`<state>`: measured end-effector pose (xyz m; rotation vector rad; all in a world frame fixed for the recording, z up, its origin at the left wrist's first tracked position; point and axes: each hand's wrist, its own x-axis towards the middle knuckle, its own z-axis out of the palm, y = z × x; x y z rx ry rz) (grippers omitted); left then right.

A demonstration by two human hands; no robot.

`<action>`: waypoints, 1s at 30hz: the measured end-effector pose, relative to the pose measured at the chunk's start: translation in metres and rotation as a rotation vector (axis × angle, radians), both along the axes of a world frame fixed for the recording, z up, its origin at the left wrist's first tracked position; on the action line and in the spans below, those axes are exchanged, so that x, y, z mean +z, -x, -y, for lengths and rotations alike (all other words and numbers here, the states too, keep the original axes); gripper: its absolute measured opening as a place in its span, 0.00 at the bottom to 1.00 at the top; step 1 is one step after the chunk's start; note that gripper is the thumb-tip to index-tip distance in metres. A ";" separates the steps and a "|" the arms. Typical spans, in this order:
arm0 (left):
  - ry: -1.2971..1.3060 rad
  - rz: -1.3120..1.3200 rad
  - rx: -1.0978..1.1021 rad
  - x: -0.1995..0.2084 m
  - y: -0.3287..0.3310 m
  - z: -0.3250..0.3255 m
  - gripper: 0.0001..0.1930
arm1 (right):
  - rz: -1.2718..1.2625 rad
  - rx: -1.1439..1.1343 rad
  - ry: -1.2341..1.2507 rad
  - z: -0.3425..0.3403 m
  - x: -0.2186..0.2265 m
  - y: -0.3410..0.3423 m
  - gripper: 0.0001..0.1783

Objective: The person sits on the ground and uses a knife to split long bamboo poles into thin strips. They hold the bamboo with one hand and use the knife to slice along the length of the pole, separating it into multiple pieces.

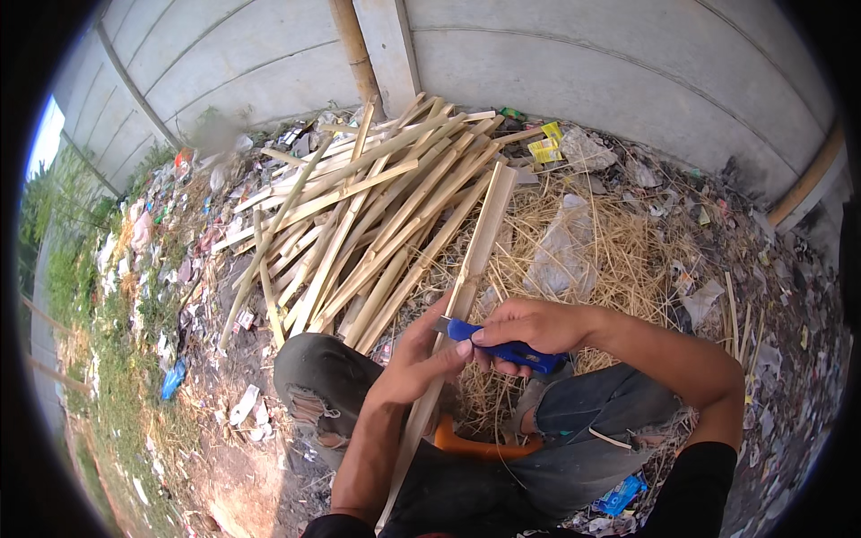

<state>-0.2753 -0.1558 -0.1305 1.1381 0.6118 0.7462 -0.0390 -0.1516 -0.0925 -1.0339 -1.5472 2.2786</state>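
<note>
A long split bamboo strip (482,229) slants from my lap up and away past my knees, its pale inner face upward. My left hand (416,360) is closed around its middle, thumb toward the knife. A blue utility knife (513,353) is gripped in my right hand (538,325). Its short blade lies across the strip, close to my left fingers; how deep it sits cannot be made out. An orange curved object (484,446), partly hidden, lies between my legs.
A heap of split bamboo strips (359,229) lies ahead to the left. Thin bamboo shavings (619,260) cover the ground ahead right. Scattered litter surrounds me, with a grey panel wall (574,72) behind and a bamboo pole (355,49) against it.
</note>
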 end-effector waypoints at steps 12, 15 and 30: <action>0.121 0.144 -0.064 -0.009 0.003 0.005 0.34 | -0.006 -0.269 -0.102 0.003 -0.001 0.008 0.26; 0.136 0.050 -0.041 -0.004 -0.004 0.008 0.32 | 0.172 -0.526 -0.432 0.001 -0.008 0.014 0.26; 0.179 -0.010 -0.183 -0.009 -0.005 0.018 0.31 | 0.193 -0.943 -0.717 -0.027 0.015 -0.020 0.24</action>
